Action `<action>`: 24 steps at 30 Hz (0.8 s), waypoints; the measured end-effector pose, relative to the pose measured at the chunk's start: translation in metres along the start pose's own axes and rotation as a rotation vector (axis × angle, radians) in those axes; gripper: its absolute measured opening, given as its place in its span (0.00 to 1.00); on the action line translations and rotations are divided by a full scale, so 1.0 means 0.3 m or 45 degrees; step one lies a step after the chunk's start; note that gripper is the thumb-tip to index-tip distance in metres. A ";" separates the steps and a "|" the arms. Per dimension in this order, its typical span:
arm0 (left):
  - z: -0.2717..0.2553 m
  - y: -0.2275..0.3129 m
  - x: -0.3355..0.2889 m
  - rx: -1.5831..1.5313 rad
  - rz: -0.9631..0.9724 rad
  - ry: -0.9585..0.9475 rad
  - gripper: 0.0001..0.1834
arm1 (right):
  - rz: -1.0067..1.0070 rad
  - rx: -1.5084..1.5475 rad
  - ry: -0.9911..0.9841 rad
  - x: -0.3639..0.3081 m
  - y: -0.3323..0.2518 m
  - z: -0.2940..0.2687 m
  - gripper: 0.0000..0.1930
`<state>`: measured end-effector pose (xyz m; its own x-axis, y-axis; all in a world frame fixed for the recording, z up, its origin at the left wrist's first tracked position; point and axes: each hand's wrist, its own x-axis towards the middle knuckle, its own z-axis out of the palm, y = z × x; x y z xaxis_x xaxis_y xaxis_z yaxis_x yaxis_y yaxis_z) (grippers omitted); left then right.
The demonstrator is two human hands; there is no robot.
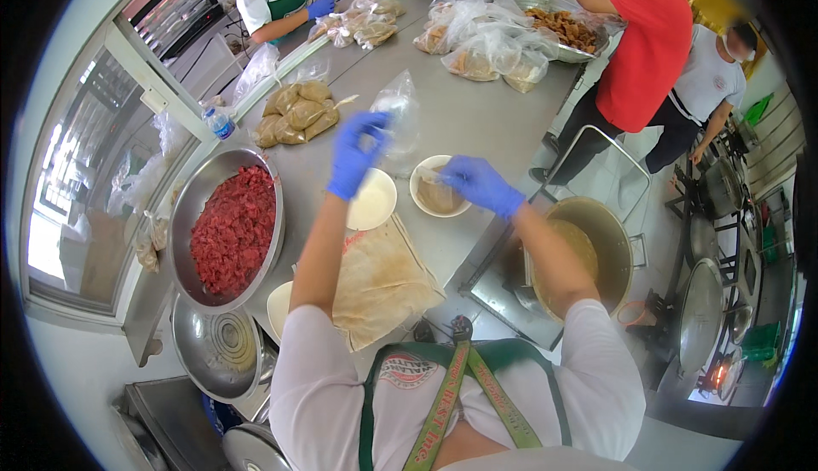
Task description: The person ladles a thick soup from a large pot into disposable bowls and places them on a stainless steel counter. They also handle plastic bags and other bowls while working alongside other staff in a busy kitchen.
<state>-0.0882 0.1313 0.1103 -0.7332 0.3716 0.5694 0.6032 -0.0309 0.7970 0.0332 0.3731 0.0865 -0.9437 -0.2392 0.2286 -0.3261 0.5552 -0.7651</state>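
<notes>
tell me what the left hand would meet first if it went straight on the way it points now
Probably the clear plastic bags on the metal table, just beyond the left hand; its height above them is unclear.

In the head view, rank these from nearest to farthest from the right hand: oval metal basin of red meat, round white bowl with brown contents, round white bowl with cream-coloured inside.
From the right hand:
1. Brown-contents bowl, right at it.
2. Cream-inside bowl, further left.
3. Metal basin, far left.
</notes>
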 end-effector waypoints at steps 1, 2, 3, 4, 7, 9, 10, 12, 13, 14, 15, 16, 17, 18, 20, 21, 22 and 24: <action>0.070 0.101 -0.044 0.209 0.109 -0.135 0.23 | 0.079 0.067 -0.086 0.027 -0.033 -0.023 0.09; 0.123 0.149 -0.088 0.187 -0.029 -0.233 0.25 | 0.158 0.134 -0.181 0.048 -0.057 -0.034 0.10; 0.131 0.113 -0.115 0.257 -0.072 -0.411 0.24 | 0.148 0.358 -0.205 0.063 -0.063 -0.023 0.11; 0.118 0.046 -0.139 0.332 -0.128 -0.576 0.23 | 0.056 0.204 -0.222 0.059 -0.080 -0.018 0.11; 0.104 -0.001 -0.101 0.613 -0.020 -0.926 0.17 | -0.166 -0.310 -0.301 0.055 -0.085 -0.088 0.11; 0.094 0.013 -0.088 0.758 0.137 -0.926 0.16 | -0.244 -0.634 -0.390 0.032 -0.065 -0.120 0.11; 0.080 0.031 -0.077 0.877 0.158 -0.983 0.17 | -0.312 -0.746 -0.407 0.027 -0.059 -0.131 0.12; 0.044 0.050 -0.075 1.042 0.354 -0.954 0.18 | -0.472 -0.858 -0.322 0.042 -0.096 -0.145 0.11; 0.033 0.073 -0.070 1.110 0.463 -0.957 0.18 | -0.529 -0.913 -0.270 0.047 -0.115 -0.158 0.10; 0.013 0.097 -0.062 1.132 0.393 -0.915 0.19 | -0.616 -0.883 -0.165 0.055 -0.140 -0.165 0.10; 0.010 0.155 -0.041 1.140 0.334 -0.877 0.19 | -0.686 -0.858 -0.059 0.057 -0.155 -0.182 0.10; 0.002 0.214 -0.027 1.150 0.270 -0.835 0.19 | -0.760 -0.830 0.046 0.060 -0.179 -0.199 0.10; -0.013 0.260 -0.026 1.148 0.255 -0.751 0.19 | -0.501 -0.705 0.018 0.062 -0.228 -0.214 0.10; -0.039 0.305 -0.029 1.151 0.235 -0.666 0.19 | -0.248 -0.574 -0.011 0.069 -0.299 -0.223 0.10; -0.090 0.347 -0.041 1.015 0.281 -0.425 0.18 | -0.033 -0.325 -0.016 0.095 -0.380 -0.222 0.10; -0.116 0.361 -0.043 0.871 0.348 -0.269 0.18 | -0.070 -0.210 0.013 0.112 -0.404 -0.226 0.10; -0.122 0.416 -0.041 0.760 0.176 -0.262 0.18 | -0.072 -0.099 0.043 0.111 -0.407 -0.231 0.10; -0.157 0.518 -0.066 0.391 -0.374 -0.354 0.17 | -0.101 0.288 -0.086 0.128 -0.441 -0.197 0.10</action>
<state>0.0054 0.0754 0.2322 -0.7998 0.5578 0.2220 0.4794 0.3709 0.7954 0.0368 0.3377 0.2320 -0.9072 -0.3321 0.2584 -0.3710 0.3415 -0.8635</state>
